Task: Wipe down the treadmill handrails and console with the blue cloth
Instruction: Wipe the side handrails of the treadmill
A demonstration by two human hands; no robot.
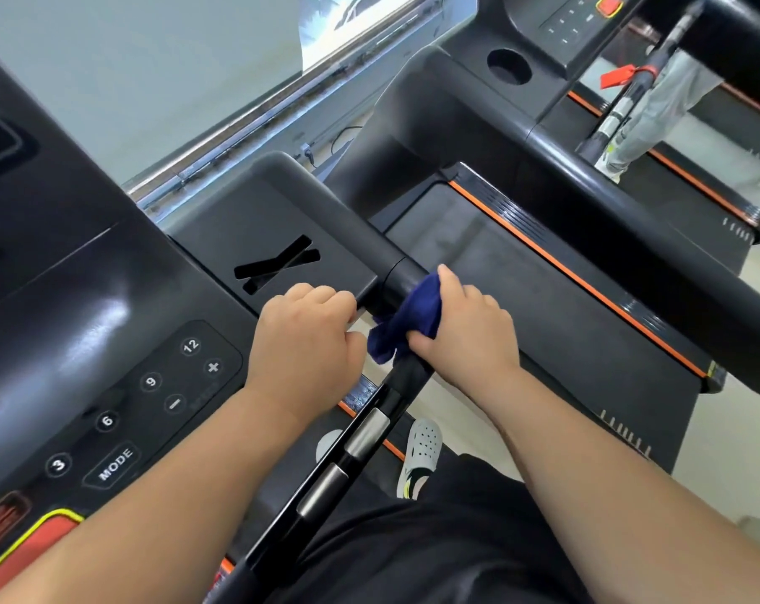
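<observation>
The dark blue cloth [406, 320] is bunched around the black handrail [631, 272] close to where it joins the console. My right hand [465, 329] is wrapped over the cloth and presses it on the rail. My left hand [304, 337] is curled over the console's edge beside the joint, just left of the cloth. The black console [108, 307] fills the left side, with number keys, a MODE key and plus and minus keys. A centre grip bar [352, 442] with silver sensor plates runs down from under my hands.
A red stop button [29, 555] with a yellow rim sits at the lower left. A second treadmill [565, 202] with an orange-edged belt stands to the right, and another person's legs [657, 111] stand on a third one beyond. My white shoe [419, 455] shows below.
</observation>
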